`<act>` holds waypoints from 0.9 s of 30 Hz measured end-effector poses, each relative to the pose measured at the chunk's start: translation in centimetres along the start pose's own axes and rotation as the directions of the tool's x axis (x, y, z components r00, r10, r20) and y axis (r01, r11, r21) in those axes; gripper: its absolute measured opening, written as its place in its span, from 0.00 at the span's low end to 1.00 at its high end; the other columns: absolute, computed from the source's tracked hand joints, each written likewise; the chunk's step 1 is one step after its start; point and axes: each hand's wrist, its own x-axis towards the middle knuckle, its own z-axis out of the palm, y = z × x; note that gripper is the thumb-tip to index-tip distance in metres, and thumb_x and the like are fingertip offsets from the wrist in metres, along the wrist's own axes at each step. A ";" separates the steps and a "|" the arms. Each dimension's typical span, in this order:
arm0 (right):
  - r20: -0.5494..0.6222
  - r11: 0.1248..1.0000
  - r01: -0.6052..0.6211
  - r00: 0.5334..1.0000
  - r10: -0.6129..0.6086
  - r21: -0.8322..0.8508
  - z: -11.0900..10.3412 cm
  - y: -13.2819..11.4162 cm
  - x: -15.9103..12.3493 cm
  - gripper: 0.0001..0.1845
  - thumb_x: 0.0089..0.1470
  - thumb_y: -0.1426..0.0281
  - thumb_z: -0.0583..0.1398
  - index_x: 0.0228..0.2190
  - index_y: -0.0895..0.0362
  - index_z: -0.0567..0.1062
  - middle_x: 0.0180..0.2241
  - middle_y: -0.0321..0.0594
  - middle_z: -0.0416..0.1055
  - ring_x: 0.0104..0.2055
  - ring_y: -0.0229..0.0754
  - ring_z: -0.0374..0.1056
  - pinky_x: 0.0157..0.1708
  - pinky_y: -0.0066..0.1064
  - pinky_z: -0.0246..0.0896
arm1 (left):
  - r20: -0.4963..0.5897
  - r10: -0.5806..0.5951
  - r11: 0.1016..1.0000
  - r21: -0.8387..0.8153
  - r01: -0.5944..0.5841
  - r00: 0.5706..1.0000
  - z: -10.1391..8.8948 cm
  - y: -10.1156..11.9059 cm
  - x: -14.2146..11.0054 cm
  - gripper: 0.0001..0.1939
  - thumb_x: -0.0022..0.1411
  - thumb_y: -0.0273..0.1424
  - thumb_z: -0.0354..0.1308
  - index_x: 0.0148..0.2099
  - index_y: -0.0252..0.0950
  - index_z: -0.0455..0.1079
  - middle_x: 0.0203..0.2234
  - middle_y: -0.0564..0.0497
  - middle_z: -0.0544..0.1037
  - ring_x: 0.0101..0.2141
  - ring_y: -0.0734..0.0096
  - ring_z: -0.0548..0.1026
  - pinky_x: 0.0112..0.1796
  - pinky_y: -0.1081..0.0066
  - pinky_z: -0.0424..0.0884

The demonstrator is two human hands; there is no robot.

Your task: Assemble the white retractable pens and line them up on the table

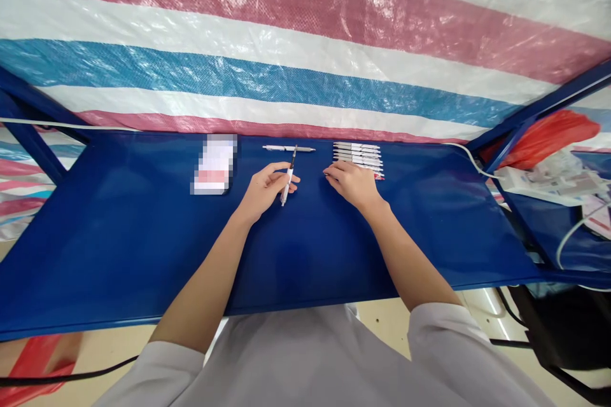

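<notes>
My left hand [263, 191] is closed on a white pen [286, 187], held between thumb and fingers, its dark end pointing away from me. Just beyond it, another white pen [300, 149] lies crosswise on the blue table [296, 248]. To the right, several white pens [356, 153] lie in a neat row, side by side. Over the near left end of that row rests my right hand [353, 184], its fingers bent and pressed together. A small dark tip pokes out at its fingertips, but the rest of what they pinch is hidden. Red marks show on the nearest pens.
A phone-like slab [214, 165], blurred out, lies at the back left. Striped plastic sheeting [305, 44] hangs behind the table, between blue metal posts. At right, a red plastic bag [544, 140] and white boxes [548, 184] sit beside a white cable [470, 156].
</notes>
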 end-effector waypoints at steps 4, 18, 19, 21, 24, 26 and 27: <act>0.045 0.999 -0.005 0.999 0.007 -0.045 -0.3 -0.1 0.2 0.18 0.65 0.67 0.49 0.44 0.49 0.78 0.46 0.35 0.77 0.43 0.40 0.71 0.24 0.31 0.45 | 0.000 -0.002 1.000 0.010 0.002 1.000 0.0 -0.1 0.1 0.21 0.59 0.42 0.63 0.51 0.38 0.70 0.37 0.45 0.81 0.33 0.63 0.80 0.33 0.65 0.76; -0.065 0.983 0.010 0.998 0.002 0.184 -0.6 -0.6 0.4 0.15 0.62 0.72 0.53 0.42 0.51 0.79 0.45 0.39 0.78 0.48 0.44 0.70 0.28 0.29 0.57 | 0.004 -0.018 1.000 0.017 0.018 1.000 0.6 0.4 -0.4 0.22 0.58 0.43 0.63 0.50 0.36 0.70 0.36 0.45 0.81 0.32 0.64 0.79 0.33 0.65 0.76; -0.091 0.961 0.002 0.996 0.025 0.277 -0.6 -0.9 0.5 0.14 0.61 0.72 0.55 0.42 0.51 0.79 0.46 0.38 0.78 0.48 0.44 0.71 0.31 0.29 0.60 | 0.002 -0.011 1.000 0.014 0.011 1.000 0.6 0.5 -0.5 0.22 0.58 0.43 0.63 0.50 0.36 0.70 0.36 0.45 0.81 0.32 0.64 0.79 0.34 0.64 0.77; -0.121 0.848 -0.020 0.988 0.098 0.529 -0.3 -1.5 1.0 0.12 0.57 0.71 0.59 0.42 0.50 0.79 0.46 0.38 0.77 0.46 0.43 0.72 0.37 0.30 0.66 | -0.001 0.012 1.000 0.014 -0.012 1.000 0.5 0.9 -0.6 0.22 0.58 0.43 0.63 0.51 0.36 0.70 0.37 0.44 0.81 0.32 0.65 0.79 0.35 0.62 0.77; -0.043 0.409 -0.082 0.957 0.287 0.909 0.4 -2.6 2.1 0.12 0.50 0.67 0.65 0.40 0.52 0.79 0.40 0.38 0.79 0.44 0.43 0.75 0.41 0.32 0.70 | -0.018 0.063 0.996 0.063 -0.061 0.998 0.5 1.5 -0.4 0.22 0.59 0.43 0.61 0.51 0.37 0.70 0.37 0.45 0.81 0.31 0.66 0.78 0.35 0.62 0.77; 0.097 0.047 -0.122 0.926 0.366 0.991 0.7 -3.4 2.7 0.16 0.46 0.64 0.68 0.40 0.52 0.78 0.42 0.39 0.79 0.43 0.44 0.76 0.40 0.34 0.73 | -0.019 0.109 0.986 0.127 -0.106 0.994 0.5 1.9 0.0 0.21 0.60 0.44 0.60 0.51 0.37 0.70 0.37 0.46 0.81 0.31 0.67 0.78 0.34 0.64 0.77; 0.164 -0.100 -0.136 0.905 0.392 0.986 0.8 -3.9 3.0 0.17 0.46 0.63 0.68 0.40 0.52 0.78 0.43 0.39 0.79 0.44 0.45 0.76 0.39 0.35 0.73 | -0.016 0.135 0.977 0.167 -0.131 0.991 0.6 2.0 0.3 0.21 0.61 0.44 0.59 0.52 0.37 0.70 0.36 0.46 0.80 0.31 0.67 0.78 0.33 0.65 0.77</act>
